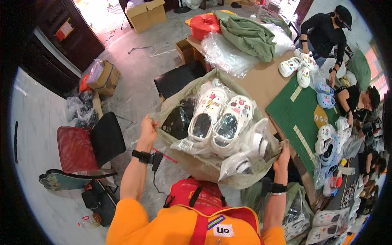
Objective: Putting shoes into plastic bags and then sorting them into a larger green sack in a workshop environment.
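Observation:
I hold a big beige sack (192, 161) open in front of me. My left hand (148, 127) grips its left rim and my right hand (282, 157) grips its right rim. Inside lie clear plastic bags with pairs of white clogs (220, 116) decorated with small charms, more bagged clogs (249, 155) near the right rim, and a dark bagged item (179, 118) at the left. Both wrists wear black bands.
A table (265, 81) with a green mat (298, 114) stands to the right, carrying loose white and blue clogs (300, 67). People work along its far side. A red chair (77, 149) and black stool (107, 136) stand at left; cardboard boxes (147, 14) beyond.

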`<state>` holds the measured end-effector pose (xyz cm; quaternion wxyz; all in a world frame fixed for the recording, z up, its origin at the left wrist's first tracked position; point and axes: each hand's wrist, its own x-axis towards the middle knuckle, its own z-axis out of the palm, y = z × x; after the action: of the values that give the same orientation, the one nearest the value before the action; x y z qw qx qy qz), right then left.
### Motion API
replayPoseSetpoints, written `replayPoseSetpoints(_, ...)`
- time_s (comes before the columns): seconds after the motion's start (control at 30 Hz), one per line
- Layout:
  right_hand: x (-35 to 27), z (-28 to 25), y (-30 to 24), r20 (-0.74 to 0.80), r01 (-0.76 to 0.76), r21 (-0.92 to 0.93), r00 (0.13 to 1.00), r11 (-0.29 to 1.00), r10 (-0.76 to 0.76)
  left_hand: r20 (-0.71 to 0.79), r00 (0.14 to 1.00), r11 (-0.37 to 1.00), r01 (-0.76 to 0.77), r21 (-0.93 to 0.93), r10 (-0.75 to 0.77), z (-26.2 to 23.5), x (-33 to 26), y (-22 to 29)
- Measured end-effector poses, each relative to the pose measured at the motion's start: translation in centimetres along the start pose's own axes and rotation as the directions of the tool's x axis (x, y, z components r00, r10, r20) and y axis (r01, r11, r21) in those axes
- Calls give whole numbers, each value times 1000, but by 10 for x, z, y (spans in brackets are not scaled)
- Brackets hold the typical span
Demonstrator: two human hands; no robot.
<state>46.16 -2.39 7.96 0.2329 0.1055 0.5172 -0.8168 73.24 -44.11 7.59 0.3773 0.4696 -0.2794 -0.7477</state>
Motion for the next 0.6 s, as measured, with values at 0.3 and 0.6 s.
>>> replayPoseSetpoints(0.3,-7,32,18,23,0,-149,1000,989,4,313,943,905,-34,425,-112,20,-4,26)
replayPoseSetpoints(0.6,2,55,47,-227,156,-244,950,957,-213,750,658,-245,-740,627,-67,160,134,23)
